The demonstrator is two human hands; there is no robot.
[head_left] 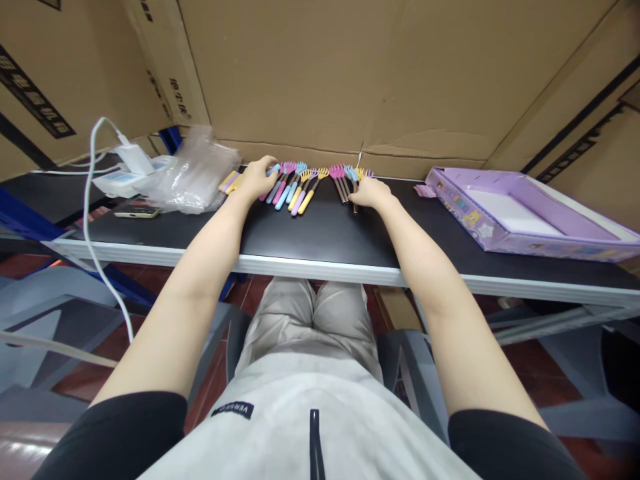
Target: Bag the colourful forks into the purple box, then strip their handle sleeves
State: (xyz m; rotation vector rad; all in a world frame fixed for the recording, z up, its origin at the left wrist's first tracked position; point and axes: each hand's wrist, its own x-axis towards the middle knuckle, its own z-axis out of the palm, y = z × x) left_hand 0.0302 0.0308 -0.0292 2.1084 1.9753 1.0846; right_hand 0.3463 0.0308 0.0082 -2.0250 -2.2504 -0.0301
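Observation:
A row of small colourful forks (299, 185) with pink, blue, purple and yellow handles lies along the far side of the black table (320, 230). My left hand (257, 177) rests curled over the left end of the row, its fingers on a blue-handled fork. At the right end of the row, my right hand (370, 192) lies with fingers bent down on several forks with dark metal stems (344, 187). What either hand grips is hidden under the fingers.
An open purple box (520, 212) sits at the right. Crumpled clear plastic bags (193, 175), a phone (136, 212), a white charger (134, 159) and its cable (90, 220) lie at the left. Cardboard boxes (350, 73) wall the back.

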